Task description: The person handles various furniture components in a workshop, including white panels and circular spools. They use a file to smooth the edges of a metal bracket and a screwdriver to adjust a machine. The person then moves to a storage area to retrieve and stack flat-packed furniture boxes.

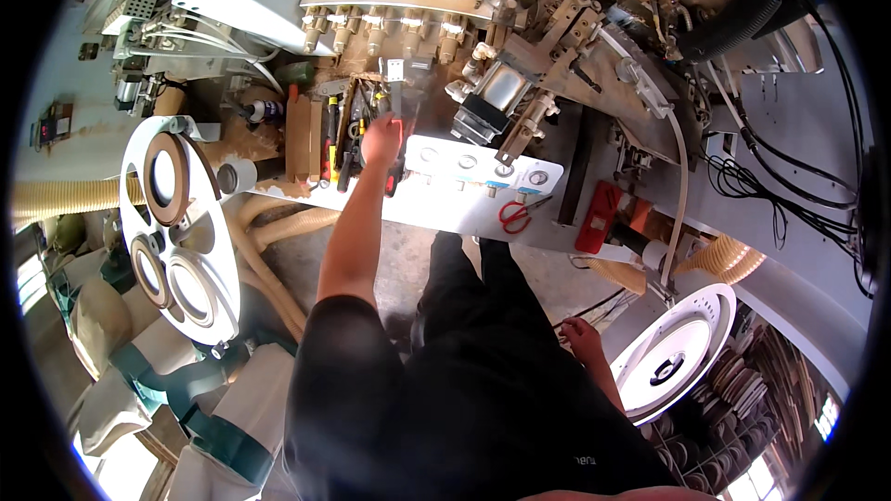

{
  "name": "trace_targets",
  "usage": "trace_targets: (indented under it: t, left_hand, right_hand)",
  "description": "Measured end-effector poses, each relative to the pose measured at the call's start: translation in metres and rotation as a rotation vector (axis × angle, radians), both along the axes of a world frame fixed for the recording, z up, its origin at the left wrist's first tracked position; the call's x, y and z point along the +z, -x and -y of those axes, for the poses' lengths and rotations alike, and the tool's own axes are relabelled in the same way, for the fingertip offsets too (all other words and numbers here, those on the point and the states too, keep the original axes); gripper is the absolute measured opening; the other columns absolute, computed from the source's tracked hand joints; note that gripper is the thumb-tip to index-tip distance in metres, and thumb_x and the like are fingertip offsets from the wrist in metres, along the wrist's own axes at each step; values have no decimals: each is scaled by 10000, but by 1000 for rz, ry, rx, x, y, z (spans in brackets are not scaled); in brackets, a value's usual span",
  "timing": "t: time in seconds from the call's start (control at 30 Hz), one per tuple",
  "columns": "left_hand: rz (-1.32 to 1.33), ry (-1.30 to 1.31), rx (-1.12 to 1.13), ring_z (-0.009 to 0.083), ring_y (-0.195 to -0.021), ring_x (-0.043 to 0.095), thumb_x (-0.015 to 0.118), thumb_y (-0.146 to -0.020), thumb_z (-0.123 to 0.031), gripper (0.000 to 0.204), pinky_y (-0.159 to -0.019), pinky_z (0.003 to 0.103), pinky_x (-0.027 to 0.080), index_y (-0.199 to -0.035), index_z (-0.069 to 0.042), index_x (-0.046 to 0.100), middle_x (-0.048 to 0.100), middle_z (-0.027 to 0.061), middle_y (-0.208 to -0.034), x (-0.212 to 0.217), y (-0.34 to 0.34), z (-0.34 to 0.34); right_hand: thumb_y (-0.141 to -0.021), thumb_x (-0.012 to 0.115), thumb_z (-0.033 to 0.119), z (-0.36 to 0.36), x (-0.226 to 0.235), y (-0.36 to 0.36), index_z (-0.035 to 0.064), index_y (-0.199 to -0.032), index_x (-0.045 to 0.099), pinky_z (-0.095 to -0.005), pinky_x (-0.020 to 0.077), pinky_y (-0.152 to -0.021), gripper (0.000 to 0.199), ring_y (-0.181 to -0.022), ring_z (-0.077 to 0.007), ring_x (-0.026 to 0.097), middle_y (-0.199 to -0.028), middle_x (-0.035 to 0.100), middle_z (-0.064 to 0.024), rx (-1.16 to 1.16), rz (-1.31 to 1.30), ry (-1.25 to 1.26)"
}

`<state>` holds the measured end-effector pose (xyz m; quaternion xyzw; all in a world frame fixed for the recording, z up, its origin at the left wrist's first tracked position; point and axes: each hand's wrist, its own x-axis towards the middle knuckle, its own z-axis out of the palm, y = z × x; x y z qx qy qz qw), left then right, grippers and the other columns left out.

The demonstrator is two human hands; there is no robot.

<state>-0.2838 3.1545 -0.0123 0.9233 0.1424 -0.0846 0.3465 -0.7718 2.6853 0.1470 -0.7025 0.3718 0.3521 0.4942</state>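
Observation:
My left hand (379,141) reaches over the workbench with its fingers closed around a red-handled tool (398,133), mostly hidden by the hand. Just beyond the hand lies a flat metal piece with holes (396,70). Hand tools with yellow, red and black handles, among them a yellow-and-red one (332,139), lie left of this hand. Low at my right side hangs my right hand (583,340), fingers curled in and nothing visible in them. It is beside a round white wheel (670,353), near a thin black cable (594,306).
A white panel with several gauges (483,163) sits at the bench's front. Red-handled scissors (516,215) and a red case (598,215) lie right of it. Machine parts (506,88) stand behind. A white plate with rollers (181,232) juts out at left, near ribbed hoses (297,224).

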Motion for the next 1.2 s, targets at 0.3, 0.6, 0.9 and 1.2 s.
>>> trace_targets:
  t: [0.3, 0.6, 0.9, 1.2]
  left_hand:
    - [-434, -375, -57, 322, -1020, 757, 489, -1036, -256, 300, -820, 450, 608, -1196, -66, 658, 769, 151, -1105, -23, -76, 29]
    - [-446, -442, -201, 297, -1119, 730, 761, -868, -403, 401, -894, 423, 601, -1145, -114, 758, 753, 125, -1200, -21, -75, 7]
    - [-298, -363, -218, 338, -1010, 743, 693, -917, -450, 426, -835, 461, 591, -1122, -78, 675, 766, 143, -1081, -21, -54, 16]
    - [-261, -119, 65, 344, -1053, 730, 735, -878, -455, 409, -844, 471, 579, -1084, -103, 708, 761, 145, -1112, -58, -71, 3]
  right_hand:
    - [-983, 684, 267, -58, 68, -16, 10, -1242, 677, -308, 563, -777, 365, -881, -156, 712, -992, 759, -93, -109, -77, 123]
    - [-994, 668, 241, -79, 55, -12, -13, -1240, 668, -310, 567, -792, 354, -881, -160, 709, -982, 754, -105, -5, -36, 172]
    - [-960, 693, 297, -77, 55, -25, 27, -1184, 707, -338, 584, -788, 350, -835, -194, 749, -923, 773, -122, 0, 12, 183]
    - [-940, 719, 338, -77, 59, -15, 62, -1206, 707, -358, 586, -828, 384, -914, -236, 761, -1010, 778, -150, 141, -67, 260]
